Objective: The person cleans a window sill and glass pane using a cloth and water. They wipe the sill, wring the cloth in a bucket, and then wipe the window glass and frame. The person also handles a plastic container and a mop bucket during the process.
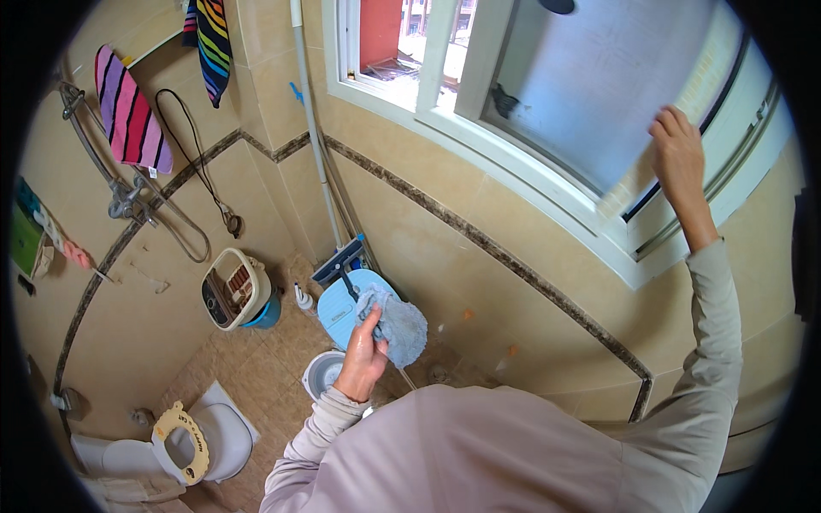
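Note:
My left hand [367,359] is closed around a crumpled grey-blue cloth [404,327], low in front of my body. Up at the right, my right hand [680,151] is raised at the sliding window, its fingers bent by the edge of the frosted pane [596,83]. A pale, blurred strip [632,183] runs along that edge beside the fingers; whether the fingers grip it cannot be told. The white window frame [532,186] spans the tiled wall. Behind the cloth are a floor squeegee head [338,261] and a light blue plastic lid or board [335,308].
A grey-white basin [319,373] stands on the tiled floor beside a white bottle [304,299]. Further left are a foot-bath tub [256,282] over a blue bucket [268,314], and a toilet [224,439] with a yellow child seat [168,420]. Striped towels [131,109] hang near the shower fittings [125,197].

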A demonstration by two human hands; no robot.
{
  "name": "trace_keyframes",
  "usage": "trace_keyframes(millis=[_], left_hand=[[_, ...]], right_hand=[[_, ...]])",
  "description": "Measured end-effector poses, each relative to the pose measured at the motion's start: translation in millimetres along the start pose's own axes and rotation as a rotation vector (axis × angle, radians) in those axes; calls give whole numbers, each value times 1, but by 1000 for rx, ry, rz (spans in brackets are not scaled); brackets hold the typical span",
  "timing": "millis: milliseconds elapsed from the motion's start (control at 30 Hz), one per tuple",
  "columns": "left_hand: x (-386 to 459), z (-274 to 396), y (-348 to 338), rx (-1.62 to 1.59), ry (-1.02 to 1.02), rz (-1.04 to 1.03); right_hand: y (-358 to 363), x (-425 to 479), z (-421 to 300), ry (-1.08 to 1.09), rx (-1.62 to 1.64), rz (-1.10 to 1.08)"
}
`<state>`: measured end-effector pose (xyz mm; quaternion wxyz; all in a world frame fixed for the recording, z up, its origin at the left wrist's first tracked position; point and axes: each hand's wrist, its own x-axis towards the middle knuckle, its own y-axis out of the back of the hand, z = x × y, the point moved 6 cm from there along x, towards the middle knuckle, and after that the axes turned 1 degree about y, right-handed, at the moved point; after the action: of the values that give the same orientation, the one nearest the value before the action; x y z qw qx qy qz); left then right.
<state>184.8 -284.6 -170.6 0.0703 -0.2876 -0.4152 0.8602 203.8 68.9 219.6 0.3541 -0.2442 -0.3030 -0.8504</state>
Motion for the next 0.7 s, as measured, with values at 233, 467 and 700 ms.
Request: trace_keyframes(millis=[233,467,700], left_hand=[[-2,-8,15,26,55,-6],[-25,15,56,-48,-39,147],[-87,41,159,-124,-269,281]], right_hand=[[29,-68,42,-170,-81,-67],[25,-82,58,-256,-59,-127],[16,-97,70,-105,67,-35]])
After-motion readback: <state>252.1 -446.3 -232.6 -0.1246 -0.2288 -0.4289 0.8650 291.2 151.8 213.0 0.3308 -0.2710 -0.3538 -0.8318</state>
